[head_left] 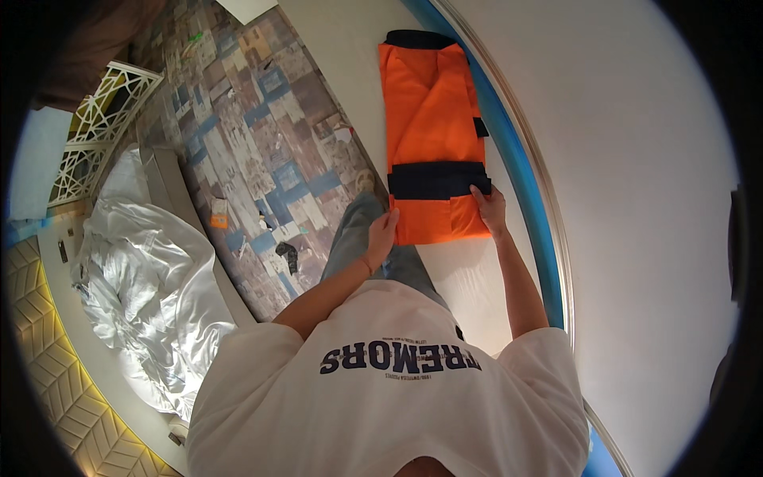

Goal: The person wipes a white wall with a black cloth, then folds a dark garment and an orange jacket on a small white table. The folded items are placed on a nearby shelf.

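A folded orange garment [433, 103] with navy bands lies lengthwise on a pale surface in front of me. Its near end is turned back, so a navy strip crosses the orange cloth. My left hand [383, 230] pinches the near left edge of the garment. At the opposite edge my right hand [490, 208] grips the cloth, its thumb on top by the navy strip and the other fingers partly hidden.
The pale surface [461, 278] runs beside a blue-edged wall [636, 159] on the right. To the left is a patchwork-patterned floor [238, 119] with a dark sock-like item [287, 257] and an orange packet [218, 213]. Shiny white bedding [151, 294] lies rumpled at far left.
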A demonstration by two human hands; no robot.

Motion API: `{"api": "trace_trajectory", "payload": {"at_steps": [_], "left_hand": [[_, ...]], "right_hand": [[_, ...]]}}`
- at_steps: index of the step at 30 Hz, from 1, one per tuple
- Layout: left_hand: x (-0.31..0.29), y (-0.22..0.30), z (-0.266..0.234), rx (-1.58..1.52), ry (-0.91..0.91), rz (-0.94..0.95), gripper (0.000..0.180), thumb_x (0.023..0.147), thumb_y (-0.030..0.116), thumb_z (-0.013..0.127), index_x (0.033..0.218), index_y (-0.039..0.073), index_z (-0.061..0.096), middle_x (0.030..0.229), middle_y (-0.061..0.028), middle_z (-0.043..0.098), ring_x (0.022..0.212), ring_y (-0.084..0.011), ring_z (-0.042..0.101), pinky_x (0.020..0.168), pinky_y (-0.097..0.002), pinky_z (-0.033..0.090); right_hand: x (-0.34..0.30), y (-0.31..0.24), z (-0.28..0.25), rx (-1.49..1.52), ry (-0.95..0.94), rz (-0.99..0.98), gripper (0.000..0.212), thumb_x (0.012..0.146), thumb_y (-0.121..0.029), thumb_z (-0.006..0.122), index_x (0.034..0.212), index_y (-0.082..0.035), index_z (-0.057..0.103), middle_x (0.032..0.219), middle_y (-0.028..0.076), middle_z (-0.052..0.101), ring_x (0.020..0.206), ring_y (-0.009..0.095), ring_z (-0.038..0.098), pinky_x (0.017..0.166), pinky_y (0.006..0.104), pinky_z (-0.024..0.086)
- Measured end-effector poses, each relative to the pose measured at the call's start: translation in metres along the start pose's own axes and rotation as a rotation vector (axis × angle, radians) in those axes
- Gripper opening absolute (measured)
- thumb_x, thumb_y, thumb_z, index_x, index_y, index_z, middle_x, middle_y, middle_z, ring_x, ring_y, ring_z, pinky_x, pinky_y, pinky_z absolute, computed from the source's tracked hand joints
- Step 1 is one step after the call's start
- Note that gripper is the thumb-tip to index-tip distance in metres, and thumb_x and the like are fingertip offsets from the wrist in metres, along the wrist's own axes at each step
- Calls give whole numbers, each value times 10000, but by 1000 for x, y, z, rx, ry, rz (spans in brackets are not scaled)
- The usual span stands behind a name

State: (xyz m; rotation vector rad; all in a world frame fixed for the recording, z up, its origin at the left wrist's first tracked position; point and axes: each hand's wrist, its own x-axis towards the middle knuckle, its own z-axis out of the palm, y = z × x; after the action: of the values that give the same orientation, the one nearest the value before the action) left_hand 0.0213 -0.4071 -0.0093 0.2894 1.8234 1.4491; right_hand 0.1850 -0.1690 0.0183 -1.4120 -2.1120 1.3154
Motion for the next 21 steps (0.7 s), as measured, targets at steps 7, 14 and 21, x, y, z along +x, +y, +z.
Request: {"api": "trace_trajectory", "payload": {"at_steps": [7, 14, 21], "left_hand": [[-36, 27, -24, 450, -7, 142, 390, 800, 401, 784, 824, 22, 690, 770, -135, 674, 680, -294, 633, 644, -389, 494], [-38, 8, -36, 497, -188, 140, 304, 738, 307, 821, 816, 31, 720, 800, -149, 663, 831, -339, 641, 722, -423, 498], [-34, 10, -39, 284, -302, 130, 262, 824, 253, 775, 977, 44, 737, 985, -113, 669, 873, -260, 655, 753, -374, 506]], "right_hand": [[-16, 0, -34, -46, -197, 210, 396, 902, -330, 718, 1104, 9, 684, 966, 94, 723, 900, 158, 656, 809, 285, 502], [-67, 26, -62, 211, -376, 250, 310, 903, -236, 730, 1098, 0, 686, 962, 44, 708, 915, 132, 642, 861, 260, 482], [-72, 29, -62, 406, -322, 136, 213, 904, -149, 722, 1072, -21, 690, 914, 22, 706, 824, 106, 651, 763, 264, 531]]}}
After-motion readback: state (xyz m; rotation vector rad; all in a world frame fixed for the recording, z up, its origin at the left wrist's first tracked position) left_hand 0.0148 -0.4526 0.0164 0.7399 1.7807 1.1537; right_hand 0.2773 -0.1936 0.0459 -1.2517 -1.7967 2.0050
